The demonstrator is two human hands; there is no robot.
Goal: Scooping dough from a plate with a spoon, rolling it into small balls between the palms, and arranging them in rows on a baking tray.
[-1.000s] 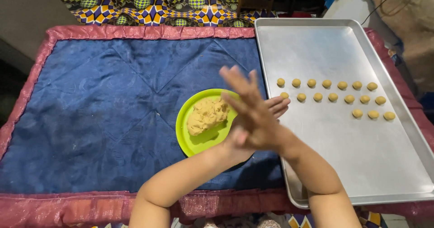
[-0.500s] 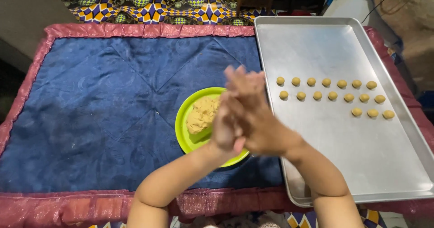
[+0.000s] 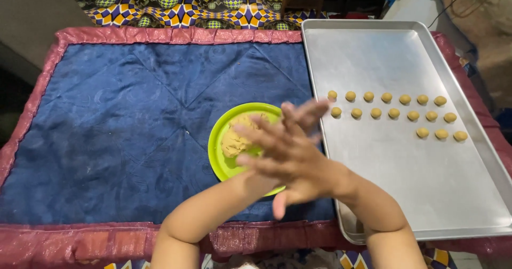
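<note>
Since the earlier frames, the pressed palms have been slid across each other again, so that the right hand now lies on top with fingers spread flat toward the left, while the left hand is seen beneath, its fingertips pointing far-right. Neither hand is clenched, and whether anything is pressed between the palms cannot be told. Both hands are held over the right side of the green plate, where a lump of dough rests, and small dough balls are lined in rows on the metal tray to the right, on the blue quilted mat.
</note>
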